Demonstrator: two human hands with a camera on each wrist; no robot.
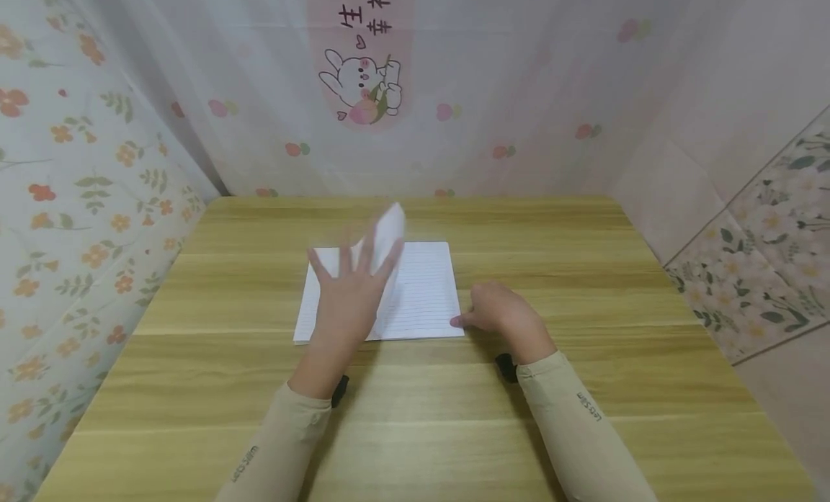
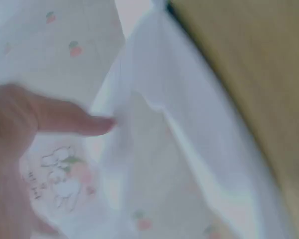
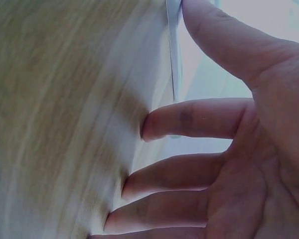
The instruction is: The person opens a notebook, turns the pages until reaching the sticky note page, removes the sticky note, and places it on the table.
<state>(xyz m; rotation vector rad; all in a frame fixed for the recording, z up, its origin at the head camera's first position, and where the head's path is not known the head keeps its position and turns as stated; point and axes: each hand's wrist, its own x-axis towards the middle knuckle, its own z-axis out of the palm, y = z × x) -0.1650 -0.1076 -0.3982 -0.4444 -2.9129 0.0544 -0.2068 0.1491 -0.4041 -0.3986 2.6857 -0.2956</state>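
An open lined notebook (image 1: pixel 424 289) lies flat on the wooden table. One white page (image 1: pixel 392 225) stands raised and bent near its middle. My left hand (image 1: pixel 349 304) is over the notebook's left half, fingers spread and mostly straight, against the raised page. In the left wrist view the thumb points toward the blurred page (image 2: pixel 189 104); contact there is unclear. At the lower right corner my right hand (image 1: pixel 506 316) rests its thumb on the page. Its other fingers (image 3: pixel 184 172) stand with their tips on the tabletop beside the notebook.
The wooden table (image 1: pixel 415 430) reaches to a pale curtain (image 1: pixel 493 77) with a rabbit print at the back. A flowered curtain (image 1: pixel 84 221) hangs along the left side, and a patterned wall (image 1: pixel 772 235) stands on the right.
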